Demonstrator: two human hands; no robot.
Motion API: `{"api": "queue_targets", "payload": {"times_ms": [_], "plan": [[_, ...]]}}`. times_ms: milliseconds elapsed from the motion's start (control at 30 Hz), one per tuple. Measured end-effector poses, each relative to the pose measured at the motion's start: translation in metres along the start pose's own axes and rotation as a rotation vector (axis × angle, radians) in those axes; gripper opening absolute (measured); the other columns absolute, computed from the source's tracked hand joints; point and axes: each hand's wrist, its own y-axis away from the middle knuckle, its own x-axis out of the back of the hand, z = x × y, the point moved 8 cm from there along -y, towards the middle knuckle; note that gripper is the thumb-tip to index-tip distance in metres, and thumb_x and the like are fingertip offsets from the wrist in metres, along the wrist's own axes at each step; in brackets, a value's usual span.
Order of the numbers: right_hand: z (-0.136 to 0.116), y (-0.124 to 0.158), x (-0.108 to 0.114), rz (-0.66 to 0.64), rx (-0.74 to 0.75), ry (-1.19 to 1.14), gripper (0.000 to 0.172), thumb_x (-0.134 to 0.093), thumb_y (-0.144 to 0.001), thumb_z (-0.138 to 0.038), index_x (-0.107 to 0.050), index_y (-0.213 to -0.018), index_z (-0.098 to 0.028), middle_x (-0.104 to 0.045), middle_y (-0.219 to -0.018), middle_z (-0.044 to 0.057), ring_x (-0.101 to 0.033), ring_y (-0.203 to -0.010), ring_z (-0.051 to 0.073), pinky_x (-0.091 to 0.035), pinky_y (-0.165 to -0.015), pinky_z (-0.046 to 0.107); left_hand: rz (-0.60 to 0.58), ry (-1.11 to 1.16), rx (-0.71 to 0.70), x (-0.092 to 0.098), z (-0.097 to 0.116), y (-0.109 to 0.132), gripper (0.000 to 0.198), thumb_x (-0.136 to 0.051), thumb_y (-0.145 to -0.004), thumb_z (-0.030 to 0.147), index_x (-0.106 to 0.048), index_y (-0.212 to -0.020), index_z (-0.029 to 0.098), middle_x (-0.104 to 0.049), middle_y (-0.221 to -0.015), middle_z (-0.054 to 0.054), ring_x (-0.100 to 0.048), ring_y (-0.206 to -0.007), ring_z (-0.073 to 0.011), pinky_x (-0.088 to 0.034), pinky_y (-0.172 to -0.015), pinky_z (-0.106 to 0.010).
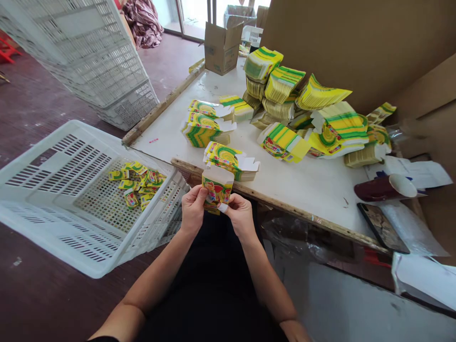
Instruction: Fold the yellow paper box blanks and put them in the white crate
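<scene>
Between my two hands is a small yellow and green printed carton [218, 183], its white inner flap standing up at the top. My left hand [194, 206] pinches its left side, thumb on the printed face. My right hand [240, 213] grips the lower right corner, with something white on or at the thumb tip. Just beyond, at the table edge, lies a stack of flat cartons [228, 159] with white flaps to the right. Another stack [206, 123] sits behind it. Several folded cartons [138, 183] lie in the white crate [71, 199] to my left.
Bundles of flat cartons [285, 85] are piled at the back of the table [320, 199]. At right are a dark red cup [384, 187] lying on its side and a phone [381, 228]. Stacked white crates [96, 57] and an open cardboard box [223, 50] stand farther back.
</scene>
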Motion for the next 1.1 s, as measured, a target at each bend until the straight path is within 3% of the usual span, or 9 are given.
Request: {"api": "queue_targets", "payload": {"times_ms": [167,267,400,500,600,700,800,967,1100], "plan": [[-0.004,-0.002,0.006,-0.050,0.082,0.260,0.022,-0.080,-0.060,-0.033,-0.063,-0.057,-0.019,-0.058,-0.055,-0.005,-0.048,-0.050,0.009,-0.041,-0.050,0.023,-0.048,0.028,-0.027,-0.004,0.012,-0.008,0.029,-0.078,-0.065,0.046,-0.071,-0.077,0.020,-0.069,-0.072,0.003,-0.060,-0.065,-0.0096,-0.048,-0.064,-0.020],[-0.016,0.002,0.009,-0.117,0.253,0.483,0.012,-0.070,-0.074,-0.029,-0.068,-0.066,-0.020,-0.061,-0.061,-0.002,-0.053,-0.055,0.011,-0.043,-0.053,0.024,-0.114,-0.047,-0.037,-0.001,0.022,-0.014,0.029,-0.078,-0.065,0.047,-0.070,-0.069,0.019,-0.068,-0.066,0.002,-0.060,-0.062,-0.0107,-0.048,-0.063,-0.021],[-0.045,0.018,0.016,-0.057,0.635,0.880,0.022,-0.052,-0.088,-0.016,-0.073,-0.085,-0.024,-0.068,-0.077,0.003,-0.060,-0.072,0.016,-0.048,-0.067,0.029,-0.379,-0.276,0.014,-0.003,0.033,-0.018,0.053,-0.064,-0.074,0.061,-0.068,-0.105,0.019,-0.073,-0.100,-0.009,-0.066,-0.094,-0.0230,-0.049,-0.087,-0.035],[-0.057,0.033,0.009,-0.041,0.865,1.135,0.026,-0.052,-0.089,-0.012,-0.073,-0.086,-0.026,-0.070,-0.077,0.003,-0.059,-0.077,0.017,-0.047,-0.073,0.033,-0.583,-0.605,0.005,-0.010,0.033,-0.010,0.085,-0.075,-0.058,0.062,-0.053,-0.129,0.021,-0.060,-0.129,-0.015,-0.054,-0.121,-0.0322,-0.040,-0.103,-0.045],[-0.058,0.045,-0.003,-0.143,0.971,1.130,0.024,-0.054,-0.089,-0.012,-0.072,-0.091,-0.029,-0.071,-0.086,0.002,-0.060,-0.088,0.018,-0.048,-0.082,0.035,-0.705,-0.909,0.033,-0.021,0.016,0.002,0.093,-0.085,-0.047,0.051,-0.050,-0.128,0.021,-0.062,-0.124,-0.014,-0.057,-0.114,-0.0340,-0.045,-0.097,-0.047],[-0.057,0.041,0.008,-0.025,0.843,0.944,0.031,-0.058,-0.087,-0.022,-0.063,-0.117,-0.030,-0.062,-0.123,0.006,-0.050,-0.120,0.024,-0.042,-0.101,0.044,-0.712,-0.961,0.033,-0.032,0.001,0.012,0.066,-0.075,-0.063,0.040,-0.049,-0.121,0.022,-0.067,-0.106,-0.006,-0.064,-0.096,-0.0255,-0.051,-0.085,-0.038],[-0.037,0.024,0.028,0.057,0.502,0.645,0.057,-0.058,-0.086,-0.040,-0.044,-0.139,-0.026,-0.045,-0.144,0.010,-0.036,-0.136,0.027,-0.032,-0.111,0.048,-0.700,-0.924,-0.097,-0.041,0.000,0.021,0.059,-0.069,-0.067,0.028,-0.044,-0.120,0.024,-0.065,-0.100,-0.003,-0.065,-0.089,-0.0209,-0.052,-0.078,-0.032],[0.013,0.011,0.013,-0.260,-0.080,0.067,0.065,-0.054,-0.079,-0.065,-0.054,-0.132,-0.027,-0.060,-0.131,0.008,-0.058,-0.117,0.027,-0.048,-0.098,0.043,-0.695,-0.899,-0.373,-0.046,0.009,0.036,0.074,-0.063,-0.067,0.020,-0.028,-0.131,0.023,-0.060,-0.106,-0.006,-0.064,-0.083,-0.0187,-0.052,-0.071,-0.031],[0.021,0.013,-0.002,-0.389,-0.266,-0.124,0.072,-0.065,-0.067,-0.070,-0.061,-0.124,-0.027,-0.064,-0.126,0.007,-0.062,-0.110,0.027,-0.049,-0.097,0.044,-0.675,-0.853,-0.522,-0.048,0.015,0.040,0.066,-0.061,-0.066,0.018,-0.034,-0.126,0.024,-0.056,-0.111,-0.007,-0.062,-0.091,-0.0196,-0.051,-0.074,-0.032]]}}
